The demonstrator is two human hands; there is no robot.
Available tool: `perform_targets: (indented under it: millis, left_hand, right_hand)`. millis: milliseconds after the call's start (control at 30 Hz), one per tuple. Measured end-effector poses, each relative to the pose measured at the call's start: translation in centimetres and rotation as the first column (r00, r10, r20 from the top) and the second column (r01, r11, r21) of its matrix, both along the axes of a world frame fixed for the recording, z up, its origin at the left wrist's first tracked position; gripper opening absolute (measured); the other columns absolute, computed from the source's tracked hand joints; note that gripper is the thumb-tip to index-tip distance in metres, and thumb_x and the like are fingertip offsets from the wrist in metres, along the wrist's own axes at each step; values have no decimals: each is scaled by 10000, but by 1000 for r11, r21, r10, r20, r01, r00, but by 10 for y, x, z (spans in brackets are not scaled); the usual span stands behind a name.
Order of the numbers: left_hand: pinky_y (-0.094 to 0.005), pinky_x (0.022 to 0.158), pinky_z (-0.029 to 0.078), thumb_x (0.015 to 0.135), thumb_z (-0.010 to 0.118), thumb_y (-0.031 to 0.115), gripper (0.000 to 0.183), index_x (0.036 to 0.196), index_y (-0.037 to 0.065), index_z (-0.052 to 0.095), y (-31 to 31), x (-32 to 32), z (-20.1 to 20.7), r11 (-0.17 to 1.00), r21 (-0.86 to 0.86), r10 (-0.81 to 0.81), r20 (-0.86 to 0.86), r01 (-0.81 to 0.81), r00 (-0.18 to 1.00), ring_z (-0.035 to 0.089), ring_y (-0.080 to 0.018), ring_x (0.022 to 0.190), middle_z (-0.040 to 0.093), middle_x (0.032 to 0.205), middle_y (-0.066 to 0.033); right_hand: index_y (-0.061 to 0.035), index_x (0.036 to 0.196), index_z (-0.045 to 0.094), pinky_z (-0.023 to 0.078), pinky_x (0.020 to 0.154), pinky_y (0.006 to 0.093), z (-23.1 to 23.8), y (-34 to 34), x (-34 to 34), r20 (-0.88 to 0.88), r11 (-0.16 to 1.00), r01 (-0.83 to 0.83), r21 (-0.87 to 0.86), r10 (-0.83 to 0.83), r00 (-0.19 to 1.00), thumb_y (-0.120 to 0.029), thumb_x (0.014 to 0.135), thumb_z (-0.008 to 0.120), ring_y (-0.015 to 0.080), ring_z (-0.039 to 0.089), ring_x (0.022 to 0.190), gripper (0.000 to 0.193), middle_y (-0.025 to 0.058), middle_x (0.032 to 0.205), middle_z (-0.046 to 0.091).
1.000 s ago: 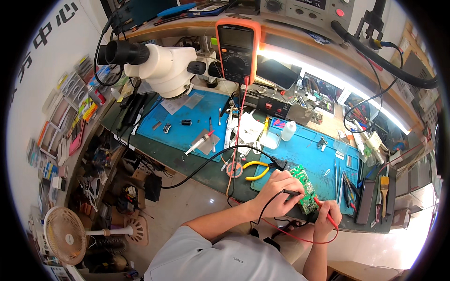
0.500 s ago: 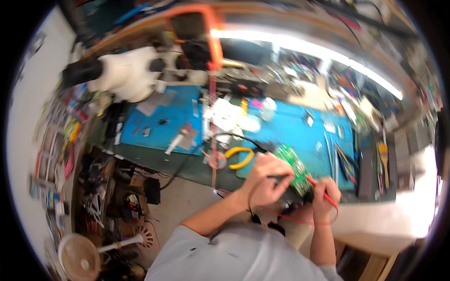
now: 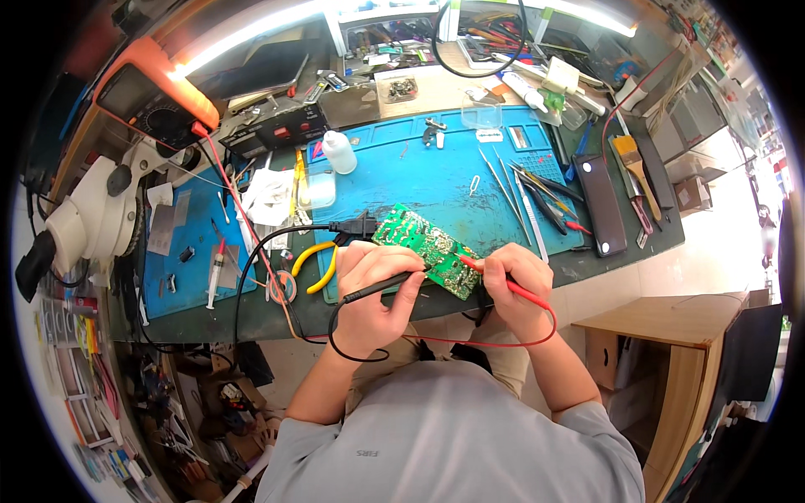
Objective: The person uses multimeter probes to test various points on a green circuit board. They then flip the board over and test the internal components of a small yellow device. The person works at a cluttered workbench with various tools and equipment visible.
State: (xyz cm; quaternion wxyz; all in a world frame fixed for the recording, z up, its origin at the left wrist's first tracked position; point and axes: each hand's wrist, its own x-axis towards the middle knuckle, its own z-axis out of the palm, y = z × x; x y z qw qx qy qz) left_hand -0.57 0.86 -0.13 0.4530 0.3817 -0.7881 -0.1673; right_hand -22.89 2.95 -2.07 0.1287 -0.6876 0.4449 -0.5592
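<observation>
A green printed circuit board (image 3: 419, 241) lies between the hands at the front of the blue mat (image 3: 377, 172). The left hand (image 3: 366, 317) pinches a black test probe (image 3: 373, 289) between thumb and fingers; the right hand (image 3: 521, 277) pinches a red test probe (image 3: 530, 296), its tip at the board. Yellow-handled pliers (image 3: 324, 281) lie beside the left hand.

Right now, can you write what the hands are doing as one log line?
left hand: holds black probe | right hand: holds red probe | aimed at: green circuit board | nearby: yellow-handled pliers, blue mat
</observation>
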Motion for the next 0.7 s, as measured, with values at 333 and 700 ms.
perform_targets:
  millis: [333, 700]
  left_hand:
    - [-356, 807, 376, 844, 752, 95, 74, 889, 115, 696, -1, -1, -2, 1000, 1, 1, -11, -1, 1000, 564, -214, 860, 735, 950, 4]
    - [-351, 823, 382, 868, 730, 100, 47, 890, 89, 690, -1, 0, -1, 1000, 8, -8, 13, 8, 1000, 556, -216, 848, 738, 948, -29]
  right_hand:
    - [-12, 719, 614, 447, 501, 319, 0, -3, -1, 21, 1000, -12, -7, 12, 1000, 56, 842, 711, 211, 572, 537, 171, 82, 651, 623]
    - [-14, 733, 638, 460, 512, 312, -2, -3, -2, 25, 1000, -21, 3, 21, 999, 19, 873, 701, 204, 594, 557, 157, 81, 663, 639]
